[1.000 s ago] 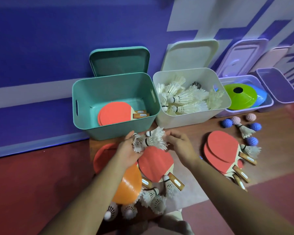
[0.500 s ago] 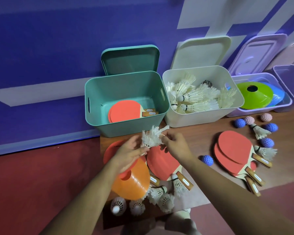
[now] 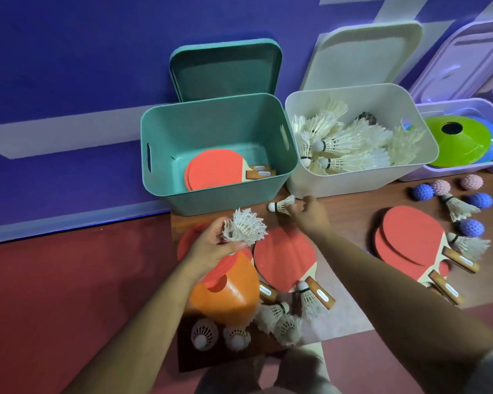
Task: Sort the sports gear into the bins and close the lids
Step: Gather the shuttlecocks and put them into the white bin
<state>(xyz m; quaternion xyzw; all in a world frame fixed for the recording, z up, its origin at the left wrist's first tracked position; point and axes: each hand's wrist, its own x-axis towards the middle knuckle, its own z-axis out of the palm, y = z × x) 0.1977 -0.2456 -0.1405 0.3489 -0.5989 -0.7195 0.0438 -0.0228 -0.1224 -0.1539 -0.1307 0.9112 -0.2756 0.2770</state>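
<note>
1. Head view: the teal bin (image 3: 154, 155) stands at the wooden board's (image 3: 353, 220) far left corner, with red paddles (image 3: 214, 169) lying inside it.
2. The left hand (image 3: 211, 248), above the board's left edge, has its fingers curled round a bunch of shuttlecocks (image 3: 245, 227).
3. The right hand (image 3: 310, 213), near the far edge, pinches a single shuttlecock (image 3: 281, 206) by its feathers.
4. The white bin (image 3: 353, 180) beside the teal one holds a heap of shuttlecocks (image 3: 342, 146).

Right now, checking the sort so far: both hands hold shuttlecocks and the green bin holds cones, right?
Not cones: the head view shows the green bin holding paddles. The left hand and right hand do both hold shuttlecocks.
</note>
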